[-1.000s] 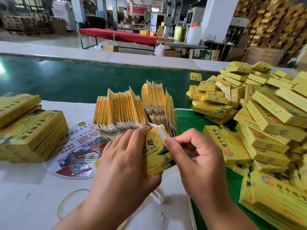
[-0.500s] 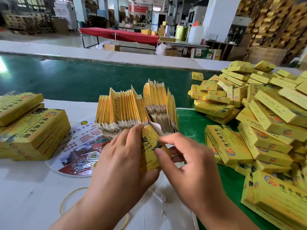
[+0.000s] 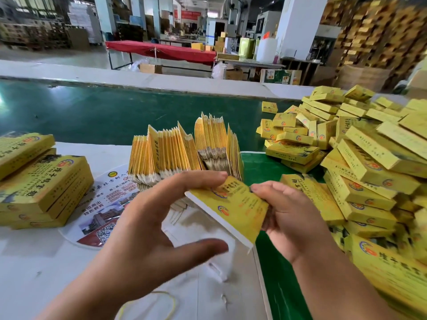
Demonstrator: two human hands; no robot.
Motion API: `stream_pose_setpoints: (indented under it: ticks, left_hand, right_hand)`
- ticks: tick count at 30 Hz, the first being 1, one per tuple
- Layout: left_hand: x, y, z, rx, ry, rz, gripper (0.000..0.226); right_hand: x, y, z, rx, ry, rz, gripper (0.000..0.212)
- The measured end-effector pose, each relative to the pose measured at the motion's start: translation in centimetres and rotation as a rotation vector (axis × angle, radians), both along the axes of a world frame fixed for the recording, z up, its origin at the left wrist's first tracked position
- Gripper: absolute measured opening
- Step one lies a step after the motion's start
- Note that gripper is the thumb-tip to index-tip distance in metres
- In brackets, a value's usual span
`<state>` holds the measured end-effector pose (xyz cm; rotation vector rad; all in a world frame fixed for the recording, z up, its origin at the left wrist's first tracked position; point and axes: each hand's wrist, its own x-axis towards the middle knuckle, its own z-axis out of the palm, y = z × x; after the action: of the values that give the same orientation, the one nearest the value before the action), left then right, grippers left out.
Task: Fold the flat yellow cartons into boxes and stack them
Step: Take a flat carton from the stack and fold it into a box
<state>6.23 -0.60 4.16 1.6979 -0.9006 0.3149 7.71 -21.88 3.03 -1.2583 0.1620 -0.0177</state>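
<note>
1. Left hand [image 3: 143, 227] spread wide, fingers straight, only the forefinger tip touching the far corner of the yellow printed cardboard carton [image 3: 231, 205]; thumb held apart underneath, gripping nothing.
2. Right hand [image 3: 291, 215] pinching the carton's right end, fingers curled round that edge; probably carrying the whole weight while the left steadies the corner.
3. Carton raised between both hands, above the white desk [image 3: 34, 262], tilted with its white-edged long side towards the left hand; appears partly opened, not yet a finished box.
4. Just beyond the hands, upright fanned bundle of flat yellow cartons [image 3: 184, 153], close enough for the next pick without reaching.
5. Right of the right hand, loose heap of folded yellow boxes [image 3: 369, 162] on the green belt surface [image 3: 92, 116], crowding the wrist; little free room there.
6. Left of the left hand, neat pile of larger yellow boxes [image 3: 39, 181], well apart, with a round printed paper fan [image 3: 104, 204] lying between.
7. Bare desk below and near the left hand offers the widest room for turning the carton; thin yellow rubber band [image 3: 171, 301] lying there, near the forearm.
</note>
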Motion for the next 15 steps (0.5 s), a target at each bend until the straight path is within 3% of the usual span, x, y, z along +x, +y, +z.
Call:
stream_pose_setpoints:
  ticks: [3, 7, 10, 12, 15]
  left_hand:
    - [0.6, 0.1, -0.4, -0.11, 0.017, 0.057, 0.04]
    - [1.7, 0.5, -0.9, -0.13, 0.047, 0.283, 0.02]
    - [2.2, 0.4, -1.7, -0.1, 0.109, 0.369, 0.021]
    - [2.3, -0.2, -2.4, -0.095, 0.166, 0.347, 0.026]
    - [2.3, -1.1, -3.4, -0.152, 0.228, 0.315, 0.037]
  right_hand:
    - [-0.3, 0.9, -0.6, -0.04, 0.054, 0.117, 0.027]
    - [-0.6, 1.4, -0.9, -0.475, -0.171, -0.03, 0.036]
    - [-1.1, 1.2, -0.5, -0.527, -0.445, -0.092, 0.027]
    - [-1.4, 1.4, -0.5, -0.532, -0.542, -0.079, 0.02]
    - [-1.5, 1.9, -1.0, -0.57, -0.637, -0.094, 0.026]
